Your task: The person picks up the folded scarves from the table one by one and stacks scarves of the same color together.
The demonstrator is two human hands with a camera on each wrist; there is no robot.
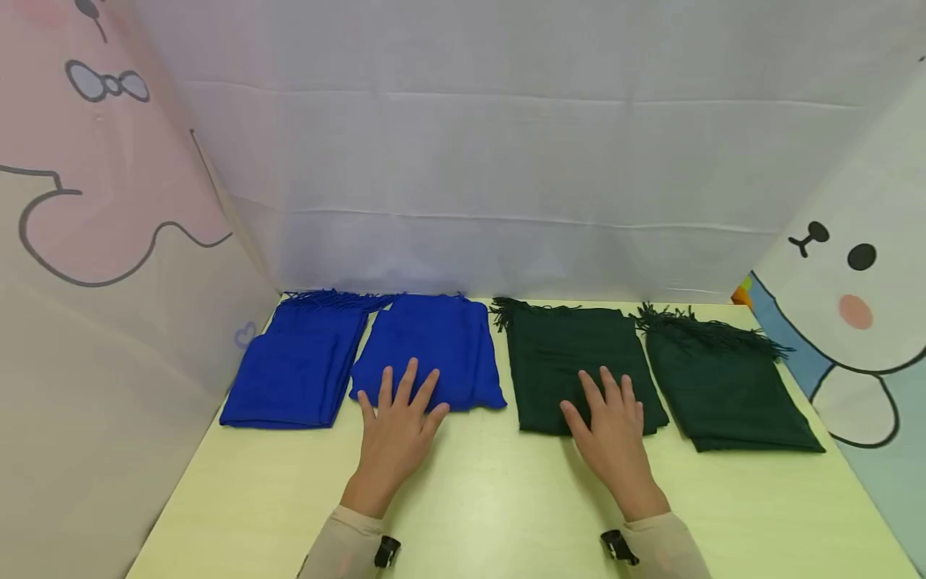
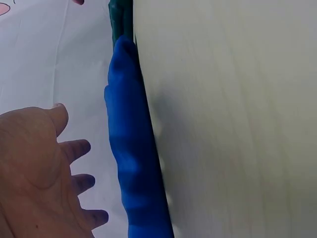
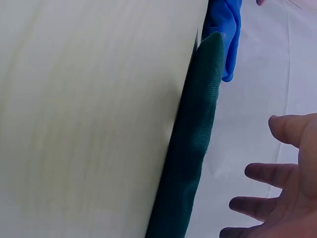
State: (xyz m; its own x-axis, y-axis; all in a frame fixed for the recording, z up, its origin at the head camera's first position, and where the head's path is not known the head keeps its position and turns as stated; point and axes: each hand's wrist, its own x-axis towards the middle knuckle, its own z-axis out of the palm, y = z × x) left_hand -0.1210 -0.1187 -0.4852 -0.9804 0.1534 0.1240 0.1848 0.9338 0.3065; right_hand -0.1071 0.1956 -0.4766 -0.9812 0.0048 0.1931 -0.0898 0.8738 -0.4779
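My left hand (image 1: 395, 438) is held over the front edge of a folded blue scarf (image 1: 434, 342), fingers spread. In the left wrist view a gap separates its fingertips (image 2: 81, 183) from that scarf's thick folded edge (image 2: 131, 144). Over the front of a folded dark green scarf (image 1: 567, 346) hovers my right hand (image 1: 615, 438), also with spread fingers. The right wrist view shows it apart from the green edge (image 3: 190, 129). Neither hand holds anything. Both scarves lie flat, with green fringe showing at the back left corner.
A second folded blue scarf (image 1: 278, 378) with fringe lies at the far left. Another green scarf (image 1: 731, 394), fringe at its back, lies at the far right. All rest on a pale yellow table (image 1: 492, 507), enclosed by a white back curtain (image 1: 506, 161) and printed side curtains.
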